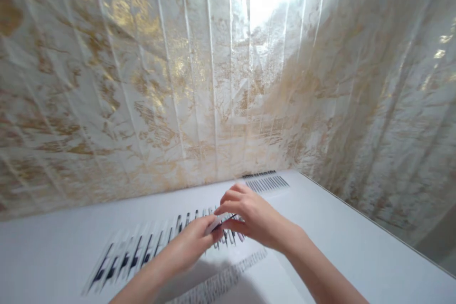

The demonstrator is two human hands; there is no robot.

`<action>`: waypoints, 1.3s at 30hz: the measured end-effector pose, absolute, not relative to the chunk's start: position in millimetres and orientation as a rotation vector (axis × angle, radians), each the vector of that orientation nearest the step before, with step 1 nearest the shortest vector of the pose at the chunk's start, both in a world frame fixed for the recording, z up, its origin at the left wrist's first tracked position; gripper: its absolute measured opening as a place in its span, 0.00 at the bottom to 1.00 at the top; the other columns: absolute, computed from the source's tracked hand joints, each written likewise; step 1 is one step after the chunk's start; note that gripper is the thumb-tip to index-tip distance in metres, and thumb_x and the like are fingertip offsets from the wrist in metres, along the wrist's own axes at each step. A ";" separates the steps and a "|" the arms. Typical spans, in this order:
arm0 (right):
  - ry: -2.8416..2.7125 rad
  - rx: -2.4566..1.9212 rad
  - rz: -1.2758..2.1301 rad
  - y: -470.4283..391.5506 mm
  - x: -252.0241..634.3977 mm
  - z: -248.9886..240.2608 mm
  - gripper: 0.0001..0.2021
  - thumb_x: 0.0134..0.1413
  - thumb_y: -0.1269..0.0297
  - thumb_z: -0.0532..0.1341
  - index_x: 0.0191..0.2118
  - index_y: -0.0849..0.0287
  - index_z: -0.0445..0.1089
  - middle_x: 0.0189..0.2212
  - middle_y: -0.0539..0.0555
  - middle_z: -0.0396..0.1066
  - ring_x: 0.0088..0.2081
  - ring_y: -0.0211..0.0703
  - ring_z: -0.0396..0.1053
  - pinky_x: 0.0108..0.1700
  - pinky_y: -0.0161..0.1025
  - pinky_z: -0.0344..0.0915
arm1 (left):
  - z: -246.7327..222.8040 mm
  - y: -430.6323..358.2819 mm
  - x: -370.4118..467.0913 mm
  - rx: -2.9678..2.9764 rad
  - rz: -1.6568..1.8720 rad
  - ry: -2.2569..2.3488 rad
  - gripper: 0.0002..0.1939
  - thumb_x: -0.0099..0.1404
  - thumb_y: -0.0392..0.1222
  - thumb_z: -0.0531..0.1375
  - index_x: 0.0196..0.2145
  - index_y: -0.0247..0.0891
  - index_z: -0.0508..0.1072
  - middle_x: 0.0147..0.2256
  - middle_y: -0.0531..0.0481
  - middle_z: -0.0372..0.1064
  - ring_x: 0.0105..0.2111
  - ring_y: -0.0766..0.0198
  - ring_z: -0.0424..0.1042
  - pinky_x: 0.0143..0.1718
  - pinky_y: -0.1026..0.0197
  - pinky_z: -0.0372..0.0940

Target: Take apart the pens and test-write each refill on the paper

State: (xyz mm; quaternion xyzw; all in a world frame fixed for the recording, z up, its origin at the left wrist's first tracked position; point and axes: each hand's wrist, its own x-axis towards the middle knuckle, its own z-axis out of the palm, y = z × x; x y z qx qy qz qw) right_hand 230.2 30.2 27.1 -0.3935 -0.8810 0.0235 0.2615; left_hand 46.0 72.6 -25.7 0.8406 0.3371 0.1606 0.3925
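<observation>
My left hand (199, 237), at the centre of the view, is closed around a slim whitish piece (213, 224) held between thumb and fingers. Just to its right, my right hand (244, 209) pinches a thin dark stick-like item (231, 217) close to that piece. Both hands are above the table, and their fingertips nearly meet. Beneath and beside them lies a slanting row of slender pen-like items (133, 256), several with dark parts, partly hidden by my hands. Blur hides the finer detail of what I hold.
The white table (338, 237) ends at a right-hand edge. At its back lies a neat group of thin dark sticks (269, 183). Nearer me is a strip of small grey pieces or marks (221, 282). A shiny gold-and-white patterned curtain (160, 80) hangs behind.
</observation>
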 end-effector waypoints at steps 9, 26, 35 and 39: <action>-2.249 -1.252 -0.082 -15.3 229.4 54.0 0.05 0.59 0.71 0.62 0.36 0.55 0.75 0.34 0.53 0.73 0.39 0.46 0.63 0.41 0.41 0.62 | 12.2 19.8 -23.9 2.128 0.384 1.048 0.09 0.63 0.47 0.53 0.30 0.40 0.64 0.26 0.58 0.58 0.28 0.64 0.57 0.29 0.63 0.51; -2.245 -1.316 0.030 -5.6 260.5 43.4 0.05 0.58 0.69 0.62 0.36 0.53 0.76 0.35 0.53 0.73 0.40 0.47 0.64 0.42 0.43 0.62 | 21.3 26.2 -48.6 2.134 0.354 1.003 0.12 0.66 0.52 0.52 0.34 0.41 0.65 0.30 0.57 0.57 0.32 0.63 0.57 0.33 0.63 0.52; -2.233 -1.304 0.070 -2.5 262.4 38.4 0.05 0.58 0.68 0.62 0.36 0.53 0.76 0.34 0.52 0.73 0.40 0.47 0.65 0.43 0.43 0.62 | 23.4 26.2 -49.1 2.126 0.356 0.998 0.12 0.65 0.52 0.52 0.33 0.41 0.64 0.29 0.57 0.56 0.31 0.64 0.55 0.32 0.63 0.52; -2.235 -1.279 0.103 -3.7 257.6 39.2 0.04 0.58 0.67 0.62 0.36 0.53 0.76 0.34 0.52 0.73 0.40 0.47 0.65 0.43 0.43 0.62 | 23.4 26.3 -46.5 2.116 0.359 0.965 0.12 0.65 0.52 0.53 0.33 0.41 0.65 0.29 0.56 0.57 0.31 0.63 0.56 0.33 0.63 0.52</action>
